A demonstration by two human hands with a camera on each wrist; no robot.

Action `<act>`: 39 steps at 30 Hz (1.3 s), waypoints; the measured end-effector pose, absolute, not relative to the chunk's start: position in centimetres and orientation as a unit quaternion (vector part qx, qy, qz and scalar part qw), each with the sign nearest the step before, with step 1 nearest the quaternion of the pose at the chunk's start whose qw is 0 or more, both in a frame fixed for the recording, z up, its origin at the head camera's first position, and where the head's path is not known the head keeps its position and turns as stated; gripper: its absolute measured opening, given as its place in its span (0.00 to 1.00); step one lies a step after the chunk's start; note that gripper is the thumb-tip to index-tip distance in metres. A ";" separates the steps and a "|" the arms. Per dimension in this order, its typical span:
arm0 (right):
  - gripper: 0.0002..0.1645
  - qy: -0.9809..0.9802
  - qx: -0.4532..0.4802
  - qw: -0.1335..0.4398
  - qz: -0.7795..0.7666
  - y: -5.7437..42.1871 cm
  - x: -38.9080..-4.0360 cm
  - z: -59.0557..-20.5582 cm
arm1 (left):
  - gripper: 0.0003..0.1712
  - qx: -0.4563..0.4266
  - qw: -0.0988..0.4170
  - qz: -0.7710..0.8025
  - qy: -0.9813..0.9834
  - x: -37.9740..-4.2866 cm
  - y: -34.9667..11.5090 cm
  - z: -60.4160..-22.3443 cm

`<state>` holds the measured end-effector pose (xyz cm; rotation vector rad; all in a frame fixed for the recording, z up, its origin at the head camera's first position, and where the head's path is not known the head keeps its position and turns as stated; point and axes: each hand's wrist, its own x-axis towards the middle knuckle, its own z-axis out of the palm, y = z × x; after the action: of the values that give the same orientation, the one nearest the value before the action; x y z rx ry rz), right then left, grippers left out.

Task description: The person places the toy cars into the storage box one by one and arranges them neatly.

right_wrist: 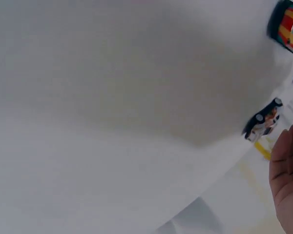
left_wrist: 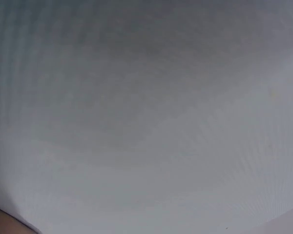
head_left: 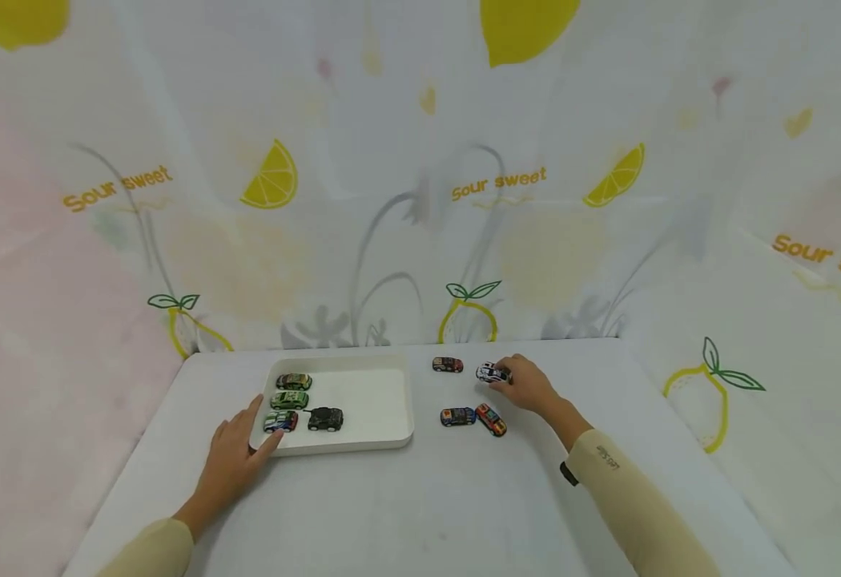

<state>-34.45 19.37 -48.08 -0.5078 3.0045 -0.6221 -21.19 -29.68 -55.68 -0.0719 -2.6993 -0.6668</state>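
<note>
"where's the white car (head_left: pixel 489 372)?"
"the right hand (head_left: pixel 527 386) pinches it, near 3 loose cars (head_left: pixel 491 420), right of the tray (head_left: pixel 348 446)."
"and the left hand (head_left: pixel 230 450)?"
"thumb apart, touching the tray's near-left corner; 4 toy vehicles (head_left: pixel 289 400) sit inside."

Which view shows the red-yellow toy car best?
The head view: the red-yellow toy car appears whole there. The right wrist view shows it larger but cut off at the right edge; the left wrist view shows none of it.
</note>
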 end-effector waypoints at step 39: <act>0.21 0.929 -0.237 0.007 -0.283 4.3 -35.5 -48.5 | 0.43 -0.023 0.192 -0.236 -0.952 -20.6 -29.3 -55.7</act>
<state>-35.52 4.28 -48.51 -0.7403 2.9065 -0.8854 -20.57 -29.35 -55.69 -0.0643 -2.6741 -0.6637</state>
